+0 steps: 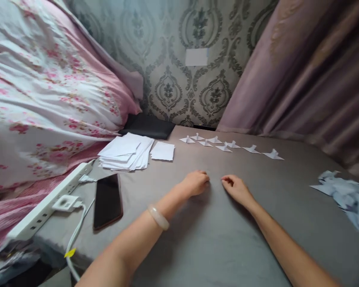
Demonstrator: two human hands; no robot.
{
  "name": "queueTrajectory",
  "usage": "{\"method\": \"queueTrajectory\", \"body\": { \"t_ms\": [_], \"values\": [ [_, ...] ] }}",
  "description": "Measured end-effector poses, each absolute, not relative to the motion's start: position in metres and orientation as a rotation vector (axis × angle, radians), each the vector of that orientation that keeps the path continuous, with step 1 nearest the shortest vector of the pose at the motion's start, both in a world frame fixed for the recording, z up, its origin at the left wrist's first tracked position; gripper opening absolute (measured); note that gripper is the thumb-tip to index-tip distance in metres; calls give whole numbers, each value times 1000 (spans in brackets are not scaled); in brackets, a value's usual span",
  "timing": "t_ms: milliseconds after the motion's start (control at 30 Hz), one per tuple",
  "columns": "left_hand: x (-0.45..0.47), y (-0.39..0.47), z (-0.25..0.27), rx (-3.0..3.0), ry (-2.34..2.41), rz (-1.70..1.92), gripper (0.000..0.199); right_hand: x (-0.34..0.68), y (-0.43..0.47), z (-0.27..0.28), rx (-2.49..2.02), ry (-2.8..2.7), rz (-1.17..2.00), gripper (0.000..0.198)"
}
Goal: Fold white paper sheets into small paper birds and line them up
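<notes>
My left hand [197,182], with a pale bangle [158,217] on its wrist, rests low over the grey tablecloth [197,235], its fingers curled in. Across a small gap is my right hand [235,188], thumb and fingers drawn together. No object shows in either hand. Beyond them several small folded paper pieces [223,147] stand in an uneven row, each with flat pointed wings and a raised middle. Left of that row lie a small stack of square white paper [162,151] and a larger, looser stack of white sheets [126,151].
A black phone [108,201] lies at the left beside a white power strip [52,201] with a plugged-in charger [67,203] and cable. A heap of white paper pieces [347,195] is at the right. A black flat item [149,126] sits behind the stacks, near floral fabric [62,99].
</notes>
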State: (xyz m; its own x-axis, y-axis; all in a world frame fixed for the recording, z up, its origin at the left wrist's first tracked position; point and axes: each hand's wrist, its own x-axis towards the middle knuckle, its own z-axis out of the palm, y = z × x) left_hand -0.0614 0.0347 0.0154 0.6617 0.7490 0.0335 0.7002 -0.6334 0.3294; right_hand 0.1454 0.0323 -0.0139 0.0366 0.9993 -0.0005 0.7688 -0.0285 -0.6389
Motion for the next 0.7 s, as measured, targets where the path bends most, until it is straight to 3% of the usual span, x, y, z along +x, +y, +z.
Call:
{"method": "queueTrajectory", "body": {
  "t_ms": [133, 467, 700],
  "values": [
    [-79, 35, 21, 2593, 1211, 221, 29, 150, 1, -22, -1578, -1946, 481, 23],
    [-133, 18, 31, 2299, 1313, 239, 29, 151, -10, -21, -1568, -2015, 378, 22],
    [-93, 27, 28, 2235, 1477, 245, 33, 154, -13, -23, -1553, -2071, 348, 23]
  ]
}}
